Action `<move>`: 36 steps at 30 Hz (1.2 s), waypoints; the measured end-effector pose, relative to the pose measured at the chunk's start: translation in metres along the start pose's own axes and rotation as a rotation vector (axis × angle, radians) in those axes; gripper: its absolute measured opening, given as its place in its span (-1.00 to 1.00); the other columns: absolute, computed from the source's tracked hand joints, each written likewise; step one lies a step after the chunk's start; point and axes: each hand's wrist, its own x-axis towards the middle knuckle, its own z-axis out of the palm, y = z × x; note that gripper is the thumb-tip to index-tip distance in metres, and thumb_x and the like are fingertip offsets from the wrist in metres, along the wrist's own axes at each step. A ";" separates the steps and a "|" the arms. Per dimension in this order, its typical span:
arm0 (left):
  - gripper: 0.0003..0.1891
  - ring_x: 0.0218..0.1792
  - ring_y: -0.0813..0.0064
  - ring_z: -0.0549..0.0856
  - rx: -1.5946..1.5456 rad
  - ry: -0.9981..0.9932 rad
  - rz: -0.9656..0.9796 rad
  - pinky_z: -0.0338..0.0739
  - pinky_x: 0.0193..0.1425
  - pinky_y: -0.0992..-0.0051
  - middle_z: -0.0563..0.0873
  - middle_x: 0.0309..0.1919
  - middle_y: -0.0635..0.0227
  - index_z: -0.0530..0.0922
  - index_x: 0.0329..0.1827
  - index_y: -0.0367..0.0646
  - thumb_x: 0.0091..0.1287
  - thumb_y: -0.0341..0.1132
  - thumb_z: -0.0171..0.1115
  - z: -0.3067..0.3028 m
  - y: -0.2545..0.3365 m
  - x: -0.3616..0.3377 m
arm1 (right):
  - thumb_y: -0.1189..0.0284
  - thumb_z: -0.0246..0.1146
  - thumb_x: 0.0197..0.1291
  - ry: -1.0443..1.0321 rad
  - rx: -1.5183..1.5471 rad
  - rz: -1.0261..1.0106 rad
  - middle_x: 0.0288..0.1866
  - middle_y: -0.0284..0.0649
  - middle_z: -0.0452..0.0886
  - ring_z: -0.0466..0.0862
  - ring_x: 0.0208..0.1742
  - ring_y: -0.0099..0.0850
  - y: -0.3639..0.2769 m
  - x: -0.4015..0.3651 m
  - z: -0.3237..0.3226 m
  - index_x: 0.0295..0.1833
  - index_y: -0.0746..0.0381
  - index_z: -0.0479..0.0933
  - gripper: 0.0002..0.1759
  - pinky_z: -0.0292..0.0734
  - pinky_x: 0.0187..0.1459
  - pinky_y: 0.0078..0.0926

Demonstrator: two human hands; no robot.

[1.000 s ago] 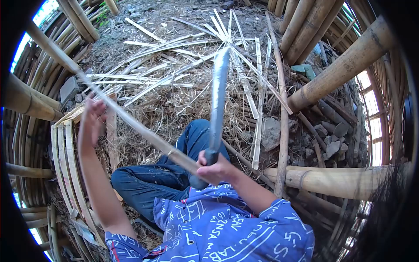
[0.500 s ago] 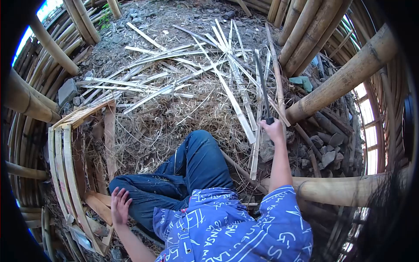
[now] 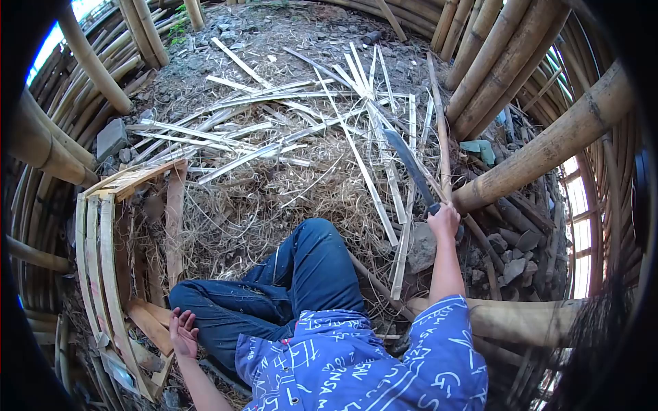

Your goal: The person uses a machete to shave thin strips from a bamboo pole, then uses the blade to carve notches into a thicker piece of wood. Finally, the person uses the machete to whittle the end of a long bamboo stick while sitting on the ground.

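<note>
While the R hand (image 3: 445,220) grips the black handle of a long knife (image 3: 410,164), its dark blade angles up & to the L, in front of pale split strips (image 3: 391,179); can't tell if blade touches them. L hand (image 3: 184,333) is open, holding nothing, palm up w/ fingers a bit curled, beside the bent leg in blue jeans (image 3: 319,267).

Past the legs, the ground (image 3: 274,181) = dirt w/ lots of thin curly shavings, gravelly toward the far side. Strips lie loose & crisscrossed, mostly mid to R. Slatted wooden crate (image 3: 107,260) on L, near L hand; grey block (image 3: 112,139) beyond it. R side: long thin stick (image 3: 439,123), broken stones (image 3: 514,267) & a pale green piece (image 3: 478,149).

Room: bamboo-pole encl., thick poles (image 3: 548,140) at both sides, stacked/leaning canes behind, bright daylight thru gaps L & R.
</note>
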 end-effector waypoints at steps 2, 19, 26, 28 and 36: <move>-0.61 0.02 0.40 0.71 0.005 0.011 0.006 0.77 -0.31 0.49 0.65 0.06 0.24 0.35 0.35 -0.01 0.55 -0.11 -0.01 0.000 -0.001 0.000 | 0.36 0.38 0.02 -0.026 -0.018 0.040 0.10 -0.08 0.59 0.62 0.12 -0.09 0.005 0.007 0.001 -0.06 0.27 0.63 -0.65 0.48 0.20 -0.10; -0.59 -0.02 0.38 0.72 0.101 0.102 0.028 0.70 -0.40 0.51 0.69 -0.05 0.23 0.36 0.34 0.03 0.49 -0.12 0.08 0.003 -0.003 -0.002 | 0.31 0.31 0.10 -0.203 -0.187 0.131 -0.09 0.00 0.72 0.70 0.02 0.01 0.020 0.028 -0.025 -0.08 0.12 0.67 -0.74 0.59 0.03 -0.01; -0.70 -0.06 0.31 0.76 0.047 0.069 0.011 0.74 -0.41 0.44 0.71 -0.09 0.18 0.40 0.23 0.00 0.49 -0.20 0.05 0.016 0.006 -0.007 | 0.34 0.27 0.09 -0.135 -0.126 -0.018 -0.24 0.07 0.71 0.72 -0.14 0.05 0.010 0.015 -0.027 -0.14 0.18 0.68 -0.76 0.59 -0.10 0.02; -0.71 -0.07 0.32 0.76 0.042 0.040 -0.006 0.74 -0.43 0.45 0.72 -0.10 0.18 0.40 0.23 0.00 0.50 -0.21 0.04 0.015 0.006 -0.006 | 0.33 0.30 0.07 -0.113 -0.113 -0.043 -0.30 0.09 0.71 0.73 -0.19 0.03 0.013 0.015 -0.017 -0.18 0.23 0.68 -0.75 0.59 -0.16 -0.02; -0.67 -0.08 0.40 0.77 0.036 0.081 -0.057 0.65 -0.54 0.54 0.74 -0.11 0.29 0.44 0.23 0.05 0.51 -0.06 0.05 -0.011 -0.001 0.007 | 0.56 0.49 -0.05 -0.415 1.109 0.107 -0.40 -0.50 0.53 0.52 -0.40 -0.63 -0.029 -0.054 -0.035 -0.31 0.14 0.53 -0.74 0.45 -0.33 -0.57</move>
